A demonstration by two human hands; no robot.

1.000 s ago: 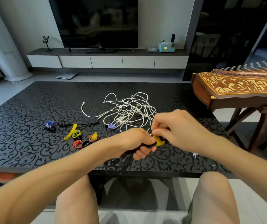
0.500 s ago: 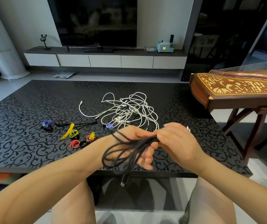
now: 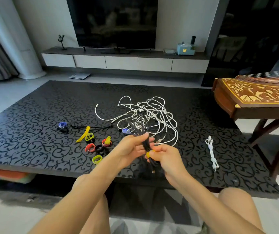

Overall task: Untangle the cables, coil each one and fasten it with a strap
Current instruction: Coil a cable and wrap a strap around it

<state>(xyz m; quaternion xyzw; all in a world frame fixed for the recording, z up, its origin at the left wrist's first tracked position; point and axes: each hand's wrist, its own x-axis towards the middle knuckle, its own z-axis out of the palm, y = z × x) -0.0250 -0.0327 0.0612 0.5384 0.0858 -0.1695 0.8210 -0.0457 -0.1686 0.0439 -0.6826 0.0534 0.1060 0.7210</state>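
**Both hands hold a black cable bundle above the table's near edge, with a yellow strap at its waist.**

The left hand [image 3: 132, 147] has its fingers curled round the middle of the black cable [image 3: 139, 128]. Just below it, the right hand [image 3: 166, 157] pinches the yellow strap [image 3: 148, 154] against the bundle. The cable's loops fan upward and hide part of the white cable tangle [image 3: 152, 110] at the middle of the table [image 3: 34, 115]. Loose straps [image 3: 100, 146] lie left of the hands. A coiled white cable [image 3: 212, 151] lies near the right edge, and a wooden zither [image 3: 257, 94] stands beyond it. Half a second ago the loops drooped below the left hand; now they stand up.
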